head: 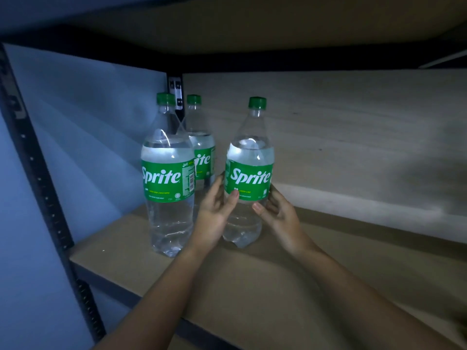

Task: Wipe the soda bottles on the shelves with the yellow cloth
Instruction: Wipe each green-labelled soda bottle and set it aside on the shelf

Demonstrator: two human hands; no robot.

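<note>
Three clear Sprite bottles with green caps and green labels stand on a wooden shelf (265,281). The right bottle (249,157) stands upright between my hands. My left hand (217,210) grips its left side, thumb on the lower edge of the label. On the other side, my right hand (276,210) curls round the bottle just below the label. The front left bottle (168,178) stands apart, and a third bottle (202,147) stands behind it near the corner. No yellow cloth is in view.
A black metal upright (43,178) with holes runs down the left. A grey side wall (88,127) and a pale wooden back panel (353,137) close the bay. The shelf above (240,26) hangs low overhead.
</note>
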